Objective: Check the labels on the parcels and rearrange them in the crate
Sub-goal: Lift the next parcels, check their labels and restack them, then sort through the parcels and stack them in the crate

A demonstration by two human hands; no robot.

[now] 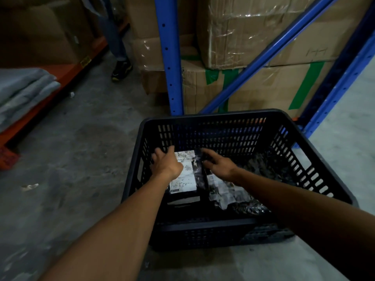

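Note:
A black slotted plastic crate [213,118] stands on the concrete floor in front of me. Inside lie black parcels with white printed labels: one flat parcel [185,177] on the left with its label facing up, and a crinkled parcel [229,195] to its right. More dark plastic-wrapped parcels [267,167] fill the right side. My left hand [165,163] rests on the far left corner of the left parcel, fingers spread. My right hand [219,164] hovers with fingers apart over the gap between the two labelled parcels; whether it touches them I cannot tell.
Blue rack uprights [168,57] and a diagonal brace stand just behind the crate, with taped cardboard boxes [253,33] stacked behind them. An orange low shelf with grey folded bags [24,90] runs along the left. Another person's shoe [121,71] stands in the aisle.

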